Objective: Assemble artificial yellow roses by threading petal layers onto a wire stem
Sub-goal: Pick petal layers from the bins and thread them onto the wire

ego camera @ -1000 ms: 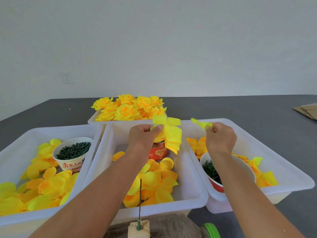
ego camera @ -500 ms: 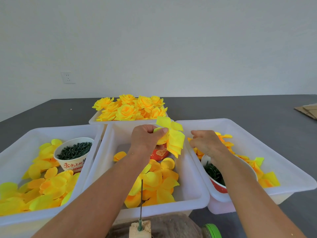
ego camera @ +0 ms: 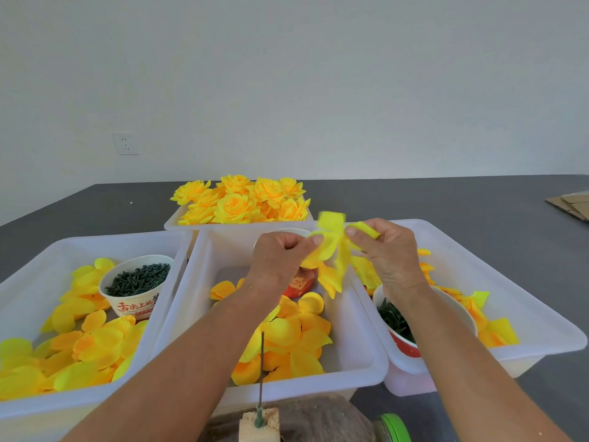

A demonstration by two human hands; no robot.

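Left hand (ego camera: 280, 256) and right hand (ego camera: 387, 250) both pinch the yellow petal layers (ego camera: 331, 250), which span between their fingers above the middle white bin (ego camera: 360, 317); wire stem (ego camera: 261, 368) stands upright below.

Both forearms reach up from the lower frame toward its centre. The left hand (ego camera: 283, 253) and right hand (ego camera: 387, 250) (fingers curled, thumbs forward) pinch yellow petals (ego camera: 331, 247).
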